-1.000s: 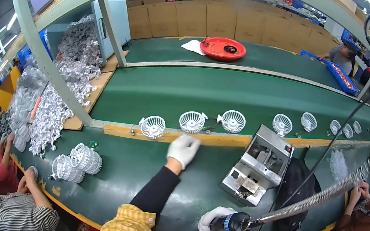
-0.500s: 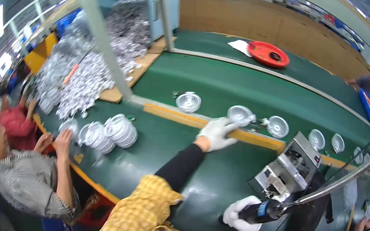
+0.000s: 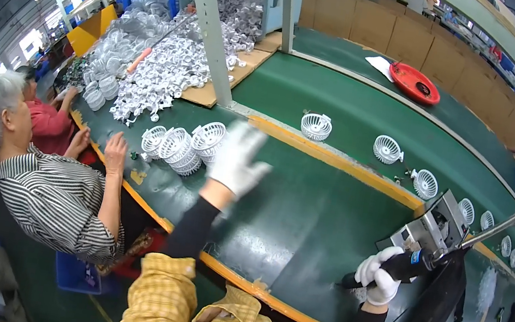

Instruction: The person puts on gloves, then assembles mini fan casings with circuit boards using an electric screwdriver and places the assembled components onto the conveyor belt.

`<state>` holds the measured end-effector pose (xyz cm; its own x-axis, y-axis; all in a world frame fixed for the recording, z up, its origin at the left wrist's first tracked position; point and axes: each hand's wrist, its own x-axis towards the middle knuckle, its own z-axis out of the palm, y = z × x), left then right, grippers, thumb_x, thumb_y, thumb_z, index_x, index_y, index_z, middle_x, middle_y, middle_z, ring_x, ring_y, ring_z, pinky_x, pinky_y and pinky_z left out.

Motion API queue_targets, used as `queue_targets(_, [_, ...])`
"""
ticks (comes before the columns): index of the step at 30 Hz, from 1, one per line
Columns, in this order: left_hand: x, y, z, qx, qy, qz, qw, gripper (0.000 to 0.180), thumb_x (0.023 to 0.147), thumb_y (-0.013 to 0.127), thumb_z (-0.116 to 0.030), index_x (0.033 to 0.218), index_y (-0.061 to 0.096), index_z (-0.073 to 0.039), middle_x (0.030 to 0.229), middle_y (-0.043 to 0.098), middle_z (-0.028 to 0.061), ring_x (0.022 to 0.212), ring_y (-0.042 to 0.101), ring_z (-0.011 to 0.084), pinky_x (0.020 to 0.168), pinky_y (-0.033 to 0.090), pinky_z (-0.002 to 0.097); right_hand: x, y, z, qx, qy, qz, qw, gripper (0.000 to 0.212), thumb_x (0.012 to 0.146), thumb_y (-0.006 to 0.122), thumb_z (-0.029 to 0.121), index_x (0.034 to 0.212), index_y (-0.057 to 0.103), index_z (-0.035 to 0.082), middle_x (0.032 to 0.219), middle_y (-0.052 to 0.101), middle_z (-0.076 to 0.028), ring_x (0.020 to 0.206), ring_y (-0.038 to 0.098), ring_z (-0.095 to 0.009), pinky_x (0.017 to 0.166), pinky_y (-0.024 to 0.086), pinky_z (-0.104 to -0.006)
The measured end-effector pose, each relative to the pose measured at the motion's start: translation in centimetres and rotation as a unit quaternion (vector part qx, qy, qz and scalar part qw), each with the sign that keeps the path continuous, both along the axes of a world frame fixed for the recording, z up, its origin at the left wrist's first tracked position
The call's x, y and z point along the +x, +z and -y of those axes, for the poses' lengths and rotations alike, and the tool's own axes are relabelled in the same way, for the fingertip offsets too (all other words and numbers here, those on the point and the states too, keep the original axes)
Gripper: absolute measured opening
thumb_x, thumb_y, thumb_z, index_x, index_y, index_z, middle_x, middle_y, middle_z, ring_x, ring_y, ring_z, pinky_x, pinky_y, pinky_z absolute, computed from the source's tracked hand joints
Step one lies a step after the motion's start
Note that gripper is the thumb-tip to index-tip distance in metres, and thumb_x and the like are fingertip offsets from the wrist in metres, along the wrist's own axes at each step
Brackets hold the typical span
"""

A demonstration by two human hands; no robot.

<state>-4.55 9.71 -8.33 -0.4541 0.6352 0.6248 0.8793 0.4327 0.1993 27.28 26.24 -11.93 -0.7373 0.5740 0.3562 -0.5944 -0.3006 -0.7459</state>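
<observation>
My left hand (image 3: pixel 235 163), in a white glove and smeared by motion, is over the worktable with its fingers apart and nothing visible in them. Just left of it are nested stacks of white slotted plastic bowl-shaped housings (image 3: pixel 181 150). My gloved right hand (image 3: pixel 377 276) is closed around a black powered screwdriver (image 3: pixel 405 266), joined to a metal arm at the upper right. Beyond it stands a grey metal fixture (image 3: pixel 431 223). More white housings, such as one slotted housing (image 3: pixel 387 150), rest in a row on the green belt (image 3: pixel 352 119).
To the left sits a co-worker in a striped shirt (image 3: pixel 56 200), hands near the stacks. A large pile of white parts (image 3: pixel 162 82) lies behind a metal post (image 3: pixel 208 25). A red tray (image 3: pixel 414 83) is at the back. A black bag-like object (image 3: pixel 441 298) lies right of my right hand.
My left hand has left the housing on the belt's edge and moved left to the stacks. The view has turned. The co-worker's hand has come away from a housing. My right hand keeps the screwdriver.
</observation>
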Motion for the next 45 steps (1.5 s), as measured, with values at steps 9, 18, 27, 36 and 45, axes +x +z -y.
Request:
queue_targets(9, [-9.1, 4.8, 4.9, -0.429, 0.035, 0.105, 0.896, 0.101, 0.051, 0.079, -0.027, 0.139, 0.033, -0.015, 0.128, 0.05, 0.0139, 0.12, 0.047, 0.0295, 0.107, 0.027, 0.047, -0.6, 2.7, 1.4, 0.016, -0.019, 0.038, 0.999, 0.035, 0.074, 0.069, 0.014, 0.094, 0.042, 0.004, 0.059, 0.046, -0.005, 0.041, 0.043, -0.016, 0.041, 0.04, -0.0299])
queue_targets(18, [1.4, 1.2, -0.5, -0.219, -0.181, 0.132, 0.95, 0.088, 0.052, 0.084, -0.034, 0.13, 0.049, -0.013, 0.116, 0.05, 0.0182, 0.108, 0.05, 0.0346, 0.095, 0.042, 0.0385, 1.3, 11.6, -0.1, 0.066, -0.291, 0.109, 0.948, 0.016, 0.078, 0.053, -0.002, 0.092, 0.046, 0.001, 0.053, 0.045, -0.005, 0.039, 0.043, -0.015, 0.042, 0.039, -0.0285])
queue_targets(27, [15.7, 1.0, -8.3, -0.208, -0.395, 0.096, 0.89, 0.093, 0.041, 0.082, -0.056, 0.121, 0.056, -0.014, 0.116, 0.051, 0.0211, 0.109, 0.048, 0.0381, 0.09, 0.043, 0.0432, -0.7, 10.0, -4.6, 0.169, -0.462, 0.154, 0.857, 0.016, 0.078, 0.063, -0.003, 0.092, 0.056, 0.001, 0.063, 0.057, -0.002, 0.048, 0.053, -0.008, 0.046, 0.042, -0.0221])
queue_targets(36, [16.9, -1.6, -6.2, -0.017, -0.426, 0.125, 0.896, 0.042, 0.057, 0.082, -0.037, 0.088, 0.067, -0.012, 0.073, 0.061, 0.0047, 0.062, 0.061, 0.0217, 0.054, 0.048, 0.0303, -0.5, 8.4, -4.2, 0.27, -0.523, 0.174, 0.789, 0.015, 0.077, 0.065, -0.002, 0.09, 0.057, 0.001, 0.07, 0.058, -0.002, 0.052, 0.055, -0.008, 0.049, 0.044, -0.022])
queue_targets(45, [16.3, -1.6, -5.7, -0.065, -0.411, 0.201, 0.887, 0.035, 0.056, 0.083, -0.03, 0.08, 0.067, -0.011, 0.078, 0.063, 0.0052, 0.067, 0.062, 0.0225, 0.057, 0.049, 0.0287, 0.9, 10.8, -1.3, 0.168, -0.439, 0.181, 0.864, 0.021, 0.076, 0.057, -0.009, 0.094, 0.052, -0.001, 0.061, 0.053, -0.004, 0.045, 0.05, -0.012, 0.044, 0.042, -0.0251])
